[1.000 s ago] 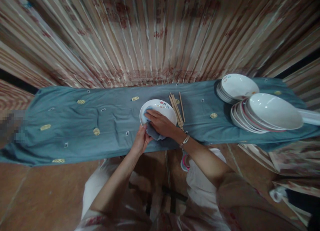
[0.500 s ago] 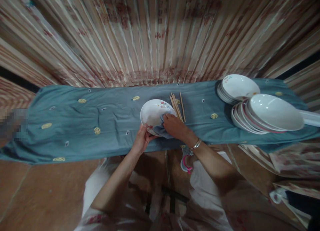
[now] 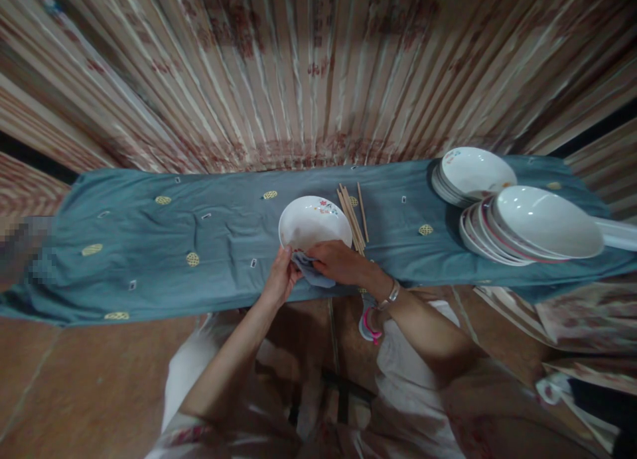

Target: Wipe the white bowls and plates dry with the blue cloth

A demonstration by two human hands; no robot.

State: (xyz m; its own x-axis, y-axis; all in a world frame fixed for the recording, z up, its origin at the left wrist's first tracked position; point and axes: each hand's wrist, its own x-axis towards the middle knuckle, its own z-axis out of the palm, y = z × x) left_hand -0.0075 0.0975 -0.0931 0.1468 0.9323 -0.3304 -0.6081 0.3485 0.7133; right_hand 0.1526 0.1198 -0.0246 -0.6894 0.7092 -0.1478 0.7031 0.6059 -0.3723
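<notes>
A white bowl (image 3: pixel 311 223) with small flower prints inside its rim is tilted over the cloth-covered table. My left hand (image 3: pixel 281 276) grips its near left rim, thumb on the edge. A grey-blue cloth (image 3: pixel 311 266) is bunched in my right hand (image 3: pixel 338 260), pressed at the bowl's near rim close to my left fingers. Several wooden chopsticks (image 3: pixel 351 217) lie just right of the bowl, one a little apart from the others.
On the right, a stack of flowered dishes (image 3: pixel 478 170) stands behind a leaning stack of larger white bowls (image 3: pixel 547 220), with a white handle sticking out. A teal patterned cloth (image 3: pixel 149 247) covers the narrow table. Pleated curtains (image 3: pixel 308 81) hang behind it.
My right hand has slid the cloth from the bowl's right inner side down and left to its near rim. My left hand keeps its hold; the dishes and chopsticks stay put.
</notes>
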